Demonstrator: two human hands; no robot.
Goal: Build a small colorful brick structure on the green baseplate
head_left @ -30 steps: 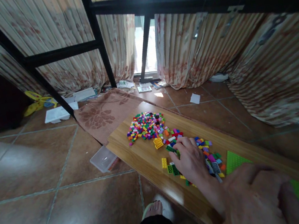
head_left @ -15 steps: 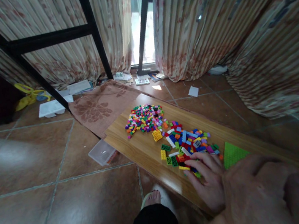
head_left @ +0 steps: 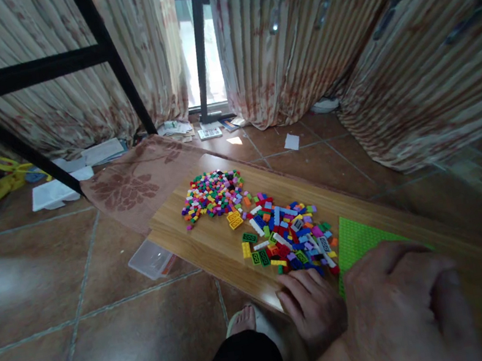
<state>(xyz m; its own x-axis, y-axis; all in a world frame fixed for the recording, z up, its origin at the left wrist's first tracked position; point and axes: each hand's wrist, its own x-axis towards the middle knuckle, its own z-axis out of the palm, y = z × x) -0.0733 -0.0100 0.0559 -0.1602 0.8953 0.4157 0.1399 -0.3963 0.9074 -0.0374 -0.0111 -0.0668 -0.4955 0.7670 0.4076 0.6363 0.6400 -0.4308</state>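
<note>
A loose heap of colourful toy bricks (head_left: 285,235) lies on a wooden board (head_left: 209,251) set on the floor, with a denser cluster of tiny bricks (head_left: 210,195) at its far end. My right hand (head_left: 312,308) rests at the board's near edge, just short of the heap, fingers stretched flat and nothing seen in them. My left hand (head_left: 403,307) is close to the camera and lies palm down on a green baseplate (head_left: 356,238), covering its near part. My right forearm is hidden behind the left hand.
A clear plastic lid (head_left: 150,260) lies on the tiled floor left of the board. A brown patterned mat (head_left: 138,180) lies beyond. Papers (head_left: 54,191) and curtains (head_left: 284,54) line the far side. A black metal frame (head_left: 118,65) crosses overhead. My bare foot (head_left: 242,320) is below the board.
My right hand has drawn back from the middle of the brick heap to the board's near edge. The view has tilted down and to the right. My left hand stayed on the baseplate.
</note>
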